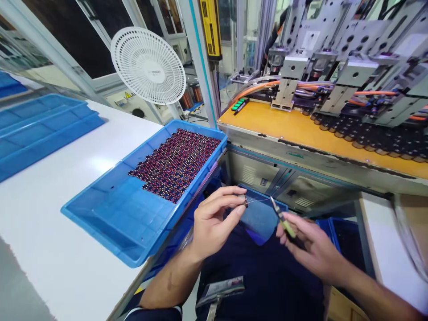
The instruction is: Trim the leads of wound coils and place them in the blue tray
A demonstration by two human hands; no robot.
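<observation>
My left hand [214, 220] pinches a small dark coil part [244, 201] between thumb and fingertips, held over my lap. A thin wire runs from the part toward the tips of a pair of small green-handled cutters [281, 218], which my right hand [309, 245] grips. The cutter tips sit a short way right of the part. To the left, a blue tray [110, 209] overhangs the white table's edge and holds several rows of the same dark red coil parts [177, 162].
A white table [50, 187] lies left with more blue trays [36, 129] and a white fan [149, 64] behind. A machine with an orange deck [301, 129] stands ahead. Blue bins [344, 236] sit below by my knees.
</observation>
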